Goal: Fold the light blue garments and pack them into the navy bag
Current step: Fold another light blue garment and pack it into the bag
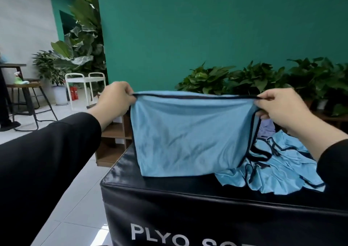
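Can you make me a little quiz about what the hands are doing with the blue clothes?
1. True or false: both hands pinch the dark-trimmed top edge of the held light blue garment.
2. What lies on the black box to the right of the held garment? A) a heap of unfolded light blue garments B) a neat folded stack C) a pair of shoes
3. Fill in: the lower edge of the held garment touches the top of the black ____.

Key:
1. True: the left hand and the right hand each grip one end.
2. A: the heap is crumpled.
3. box
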